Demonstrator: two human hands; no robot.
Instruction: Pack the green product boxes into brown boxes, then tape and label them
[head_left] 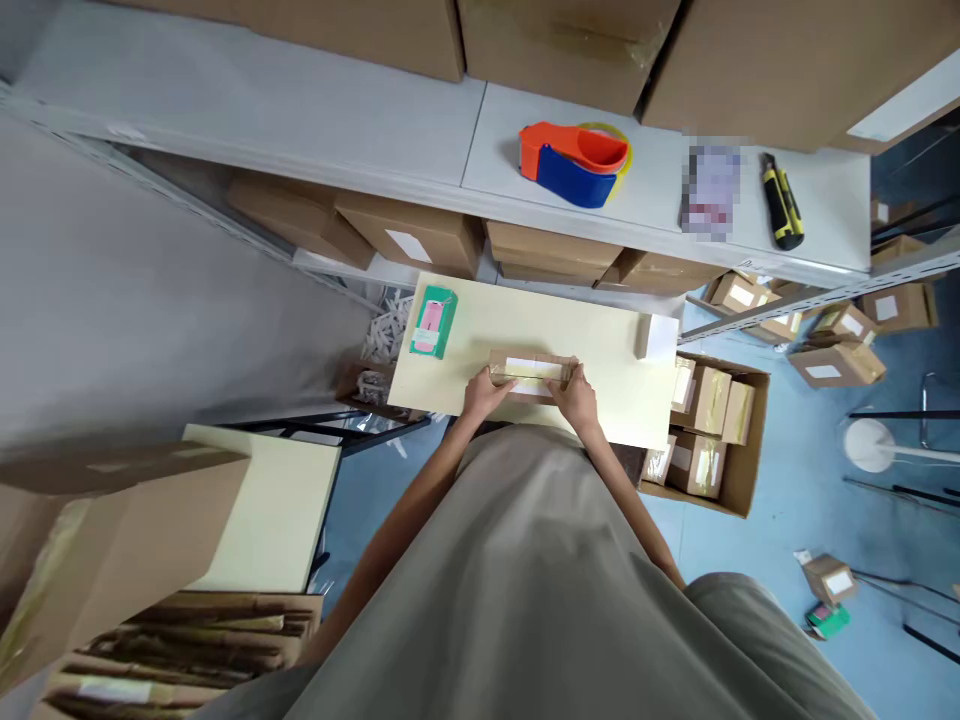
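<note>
A small cardboard box (534, 368) with white labels and clear tape lies at the near side of the cream table (622, 410). My left hand (484, 395) grips its left end, with the thumb reaching over the front. At the right end, my right hand (576, 400) is closed round the corner, thumb also toward the middle. The fingers behind the box are partly hidden. To the left on the same table lies a green box with a pink panel (433, 322). A white box (657, 337) stands near the table's right edge.
Above the table, a grey shelf (337, 120) carries an orange and blue tape dispenser (574, 165), a yellow and black utility knife (782, 202) and large cartons. An open carton (739, 478) of small boxes stands right of the table. Another carton (180, 640) sits lower left.
</note>
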